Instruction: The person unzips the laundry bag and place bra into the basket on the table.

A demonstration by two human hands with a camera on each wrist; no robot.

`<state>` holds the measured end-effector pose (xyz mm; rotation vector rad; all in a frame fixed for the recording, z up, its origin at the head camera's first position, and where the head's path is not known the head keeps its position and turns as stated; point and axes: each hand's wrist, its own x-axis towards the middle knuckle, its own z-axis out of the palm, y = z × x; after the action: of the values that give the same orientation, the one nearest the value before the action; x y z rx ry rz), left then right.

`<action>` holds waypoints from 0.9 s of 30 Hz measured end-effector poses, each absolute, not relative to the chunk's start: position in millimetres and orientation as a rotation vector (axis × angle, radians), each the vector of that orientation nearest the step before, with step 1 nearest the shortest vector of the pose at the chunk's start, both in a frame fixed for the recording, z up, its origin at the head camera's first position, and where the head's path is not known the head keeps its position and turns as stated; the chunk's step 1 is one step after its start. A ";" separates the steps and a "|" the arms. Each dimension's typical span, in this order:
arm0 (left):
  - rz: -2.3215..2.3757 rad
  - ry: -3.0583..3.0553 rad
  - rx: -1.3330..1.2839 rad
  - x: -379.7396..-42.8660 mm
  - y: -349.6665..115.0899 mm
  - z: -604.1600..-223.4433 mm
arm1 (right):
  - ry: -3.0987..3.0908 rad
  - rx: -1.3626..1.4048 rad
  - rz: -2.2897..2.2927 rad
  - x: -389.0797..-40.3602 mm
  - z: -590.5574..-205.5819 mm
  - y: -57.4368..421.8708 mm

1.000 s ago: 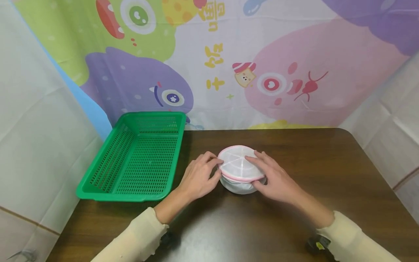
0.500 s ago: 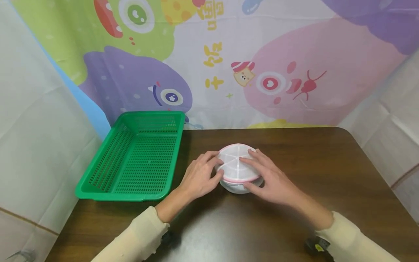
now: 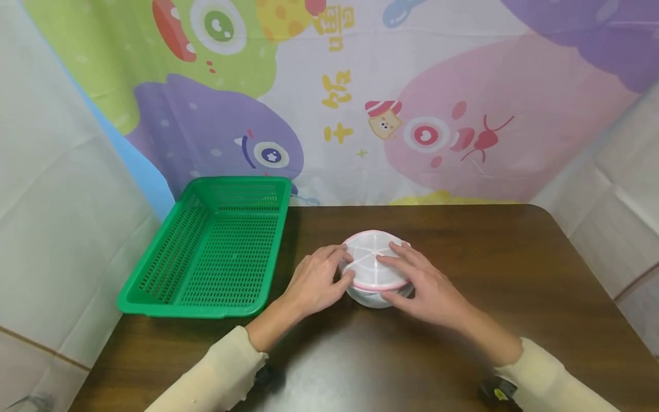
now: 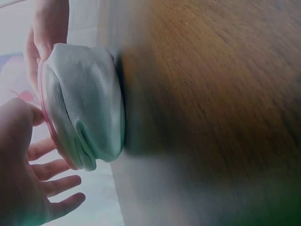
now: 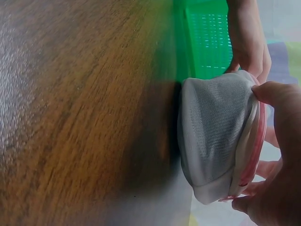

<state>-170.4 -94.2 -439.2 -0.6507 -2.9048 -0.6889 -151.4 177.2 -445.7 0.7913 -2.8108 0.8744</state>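
Note:
A round, puffy mesh laundry bag (image 3: 368,266), white on top with a pink rim, sits on the brown table between both hands. Its greyish fabric side (image 4: 89,103) bulges and folds below the rim in the left wrist view. My left hand (image 3: 319,280) touches its left edge, fingers spread, thumb tip (image 4: 36,115) right at the rim. From the right, my right hand (image 3: 429,286) lays its fingers over the top, with the thumb (image 5: 268,93) against the rim at the near side. Part of the bag's right side is hidden behind that hand.
A green perforated plastic basket (image 3: 270,274) stands to the left on the wooden table (image 3: 489,246). Behind the table hangs a cartoon-printed cloth (image 3: 329,160). Pale wall coverings close off both sides.
The bag's top has shifted slightly to the left, and my right hand has moved left along with it. The left hand stays at the left edge, nearly unmoved.

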 end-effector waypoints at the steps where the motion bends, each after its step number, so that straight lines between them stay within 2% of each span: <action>1: -0.690 -2.902 -0.654 -170.0 -94.4 -439.5 | -2.809 0.791 0.873 -151.2 -446.0 177.4; 27: -0.703 -2.906 -0.816 -171.4 -88.4 -438.8 | -2.750 0.841 0.818 -138.8 -441.8 173.4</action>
<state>-171.4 -88.4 -438.8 -0.8161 -2.9057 -0.7032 -138.8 173.4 -441.8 0.8409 -2.7500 0.8182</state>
